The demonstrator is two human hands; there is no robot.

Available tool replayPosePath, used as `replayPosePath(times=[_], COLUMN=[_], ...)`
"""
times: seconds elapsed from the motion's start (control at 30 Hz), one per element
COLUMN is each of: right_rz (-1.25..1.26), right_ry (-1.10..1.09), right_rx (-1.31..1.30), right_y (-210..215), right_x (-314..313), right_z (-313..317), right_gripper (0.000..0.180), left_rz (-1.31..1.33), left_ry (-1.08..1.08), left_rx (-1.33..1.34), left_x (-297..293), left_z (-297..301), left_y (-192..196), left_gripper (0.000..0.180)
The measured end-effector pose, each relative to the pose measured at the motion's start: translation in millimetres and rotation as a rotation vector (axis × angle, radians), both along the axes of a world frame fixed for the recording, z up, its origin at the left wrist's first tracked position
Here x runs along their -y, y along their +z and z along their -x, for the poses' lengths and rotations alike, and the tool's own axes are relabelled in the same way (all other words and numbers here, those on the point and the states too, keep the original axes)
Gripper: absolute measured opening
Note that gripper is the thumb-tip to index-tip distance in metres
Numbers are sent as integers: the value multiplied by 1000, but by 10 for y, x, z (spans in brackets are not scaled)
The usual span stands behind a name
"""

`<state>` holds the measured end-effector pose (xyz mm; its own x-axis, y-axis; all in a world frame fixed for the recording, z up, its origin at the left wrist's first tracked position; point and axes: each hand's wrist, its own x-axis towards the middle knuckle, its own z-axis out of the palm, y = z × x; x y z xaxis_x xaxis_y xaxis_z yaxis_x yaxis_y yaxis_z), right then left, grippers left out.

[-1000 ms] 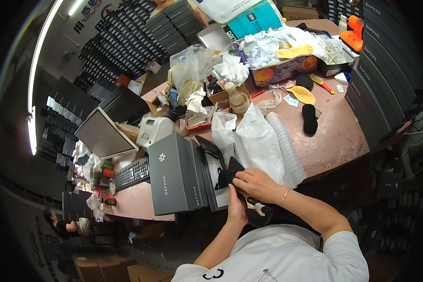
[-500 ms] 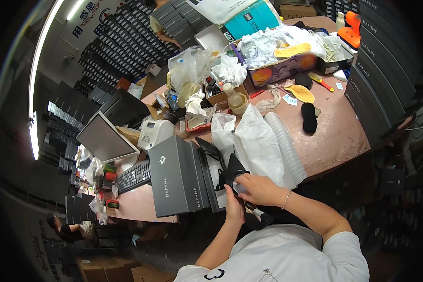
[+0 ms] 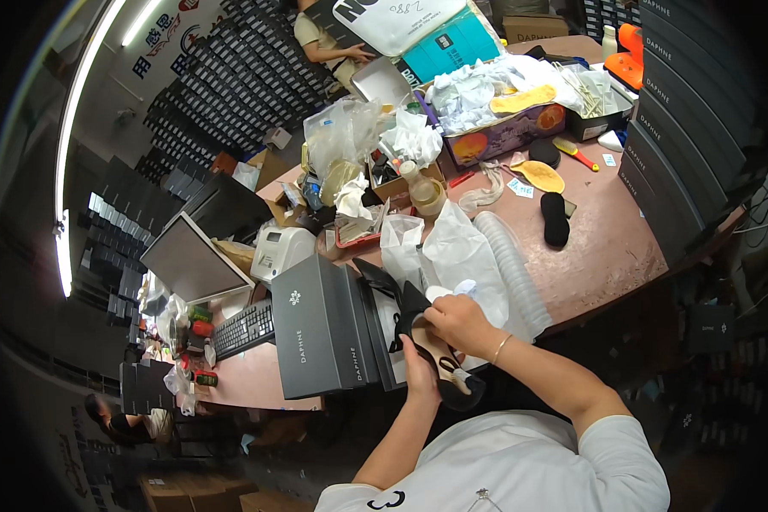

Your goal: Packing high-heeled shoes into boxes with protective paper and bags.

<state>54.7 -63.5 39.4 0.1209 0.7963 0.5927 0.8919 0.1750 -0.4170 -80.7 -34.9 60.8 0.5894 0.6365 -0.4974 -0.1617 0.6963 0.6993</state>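
A black pointed shoe [image 3: 414, 300] with a pale insole and an ankle strap is held at an angle over the open grey shoebox [image 3: 375, 328]. My left hand [image 3: 420, 371] wraps round its side from below. My right hand [image 3: 462, 322] is closed over the shoe's opening, with a wad of white paper [image 3: 439, 293] showing at its fingers. Its fingertips are partly hidden. A second black shoe [image 3: 375, 277] lies in the box on white lining. Beside the box stands a closed dark grey shoebox [image 3: 303, 299].
White tissue sheets [image 3: 461, 256] and a ribbed clear plastic roll [image 3: 512, 273] lie beyond my hands. A black sponge-like pad [image 3: 555, 220], yellow brush [image 3: 576, 154] and tall shoebox stack [image 3: 683, 128] are to the right. A keyboard [image 3: 243, 328] and monitor [image 3: 198, 256] stand left. Another person's arm [image 3: 337, 54] shows behind.
My right hand has drawn back out of the shoe's opening, with white paper at its fingers. The pale insole now shows. The person at the back has come further into view.
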Motion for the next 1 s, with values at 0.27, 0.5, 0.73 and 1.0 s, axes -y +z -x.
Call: replayPosePath(times=[0.27, 0.5, 0.73, 1.0], right_rz=[-7, 44, 443, 324], right_ry=[-152, -272, 407, 249], right_rx=[-115, -143, -507, -232], right_y=[-241, 40, 548, -147], right_x=[37, 323, 184, -394], right_z=[216, -135, 185, 674], right_gripper=[12, 15, 47, 40], left_rz=[53, 49, -32, -162], left_ry=[44, 88, 92, 67], left_rx=[64, -102, -14, 29], left_x=[53, -316, -270, 104], left_z=[63, 321, 231, 307], left_y=[-202, -257, -197, 39], left_gripper=[63, 72, 77, 84])
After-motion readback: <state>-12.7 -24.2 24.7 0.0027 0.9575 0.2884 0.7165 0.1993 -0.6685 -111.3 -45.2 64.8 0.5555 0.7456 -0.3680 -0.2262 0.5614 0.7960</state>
